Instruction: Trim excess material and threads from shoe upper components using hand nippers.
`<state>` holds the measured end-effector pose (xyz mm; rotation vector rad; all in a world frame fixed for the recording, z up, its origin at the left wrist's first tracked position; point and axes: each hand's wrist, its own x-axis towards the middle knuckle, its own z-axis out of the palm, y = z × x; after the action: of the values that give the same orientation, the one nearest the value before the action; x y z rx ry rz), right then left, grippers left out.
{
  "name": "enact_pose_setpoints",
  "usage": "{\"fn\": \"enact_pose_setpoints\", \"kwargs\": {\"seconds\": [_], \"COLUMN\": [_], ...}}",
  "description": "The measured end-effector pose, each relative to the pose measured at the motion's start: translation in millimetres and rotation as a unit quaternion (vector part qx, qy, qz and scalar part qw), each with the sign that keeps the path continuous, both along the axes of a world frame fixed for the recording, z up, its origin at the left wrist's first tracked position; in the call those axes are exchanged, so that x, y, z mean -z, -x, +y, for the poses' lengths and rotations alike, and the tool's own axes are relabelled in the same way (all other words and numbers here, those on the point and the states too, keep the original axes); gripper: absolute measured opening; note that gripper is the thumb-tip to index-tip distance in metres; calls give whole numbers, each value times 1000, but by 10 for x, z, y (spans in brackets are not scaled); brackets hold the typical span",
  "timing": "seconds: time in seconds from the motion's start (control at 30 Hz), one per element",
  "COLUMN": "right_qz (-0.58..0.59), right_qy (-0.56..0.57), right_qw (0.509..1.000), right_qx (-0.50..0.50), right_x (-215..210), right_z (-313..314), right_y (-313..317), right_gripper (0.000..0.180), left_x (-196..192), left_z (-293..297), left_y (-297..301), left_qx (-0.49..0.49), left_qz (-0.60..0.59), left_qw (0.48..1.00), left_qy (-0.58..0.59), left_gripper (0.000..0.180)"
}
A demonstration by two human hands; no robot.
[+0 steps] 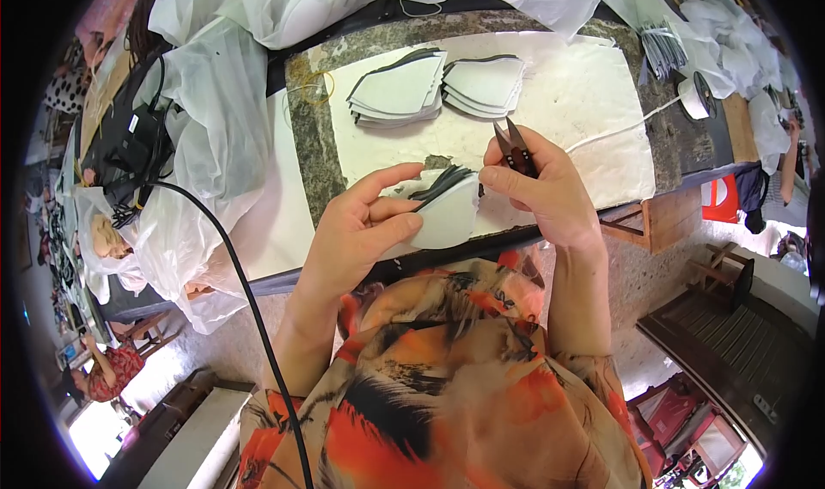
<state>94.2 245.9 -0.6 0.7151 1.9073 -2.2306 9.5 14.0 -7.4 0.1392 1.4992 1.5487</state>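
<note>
My left hand pinches a small white cut piece with dark strips along its upper edge, near the table's front edge. In my right hand is a pair of thread snips, gripped in the palm with the pointed blades up and apart. The right thumb and fingertips are close to the piece's right side; whether they touch it I cannot tell. Farther back lie two stacks of similar white pieces with dark edges, a left stack and a right stack, side by side.
White sheeting covers the worktable. A spool with white tape stands at the right, near a bundle of dark strips. Translucent plastic bags crowd the left and back. A black cable runs down the left. Another person is at far left.
</note>
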Motion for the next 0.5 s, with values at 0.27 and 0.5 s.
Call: {"fn": "enact_pose_setpoints", "kwargs": {"seconds": [0.27, 0.5], "right_qz": [26, 45], "right_qy": [-23, 21], "right_qw": [999, 999], "right_qx": [-14, -21], "right_x": [38, 97], "right_z": [-3, 0], "right_y": [49, 53], "right_gripper": [17, 13], "left_x": [15, 7], "left_z": [-23, -22], "left_y": [-4, 1], "left_qx": [-18, -13], "left_qz": [-1, -1], "left_qw": [1000, 1000], "left_qy": [9, 1], "left_gripper": [49, 47]}}
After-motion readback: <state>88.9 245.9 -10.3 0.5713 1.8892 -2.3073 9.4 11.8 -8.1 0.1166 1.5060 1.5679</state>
